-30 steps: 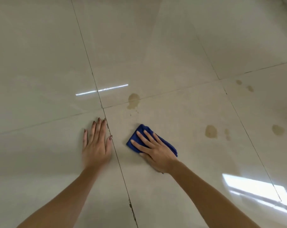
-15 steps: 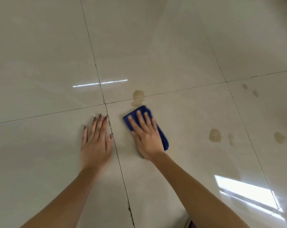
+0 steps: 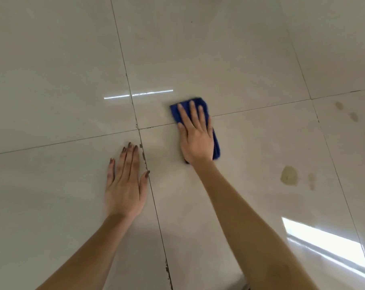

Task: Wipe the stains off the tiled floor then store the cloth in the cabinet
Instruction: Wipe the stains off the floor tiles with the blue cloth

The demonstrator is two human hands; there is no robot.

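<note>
- The folded dark-blue cloth (image 3: 216, 146) lies flat on the glossy beige tiled floor (image 3: 240, 59), straddling a grout line.
- The right hand (image 3: 195, 136) is laid palm-down on top of the cloth, fingers straight and slightly spread, pressing it to the tiles; nothing is pinched. Blue shows beyond the fingertips and along the hand's right edge.
- The left hand (image 3: 125, 185) rests flat on the bare floor well to the left of the cloth, fingers close together, thumb out, beside a grout line.
- A tan blotchy stain (image 3: 289, 175) sits right of the cloth, clear of it, with smaller faint brown spots (image 3: 346, 110) further off.
</note>
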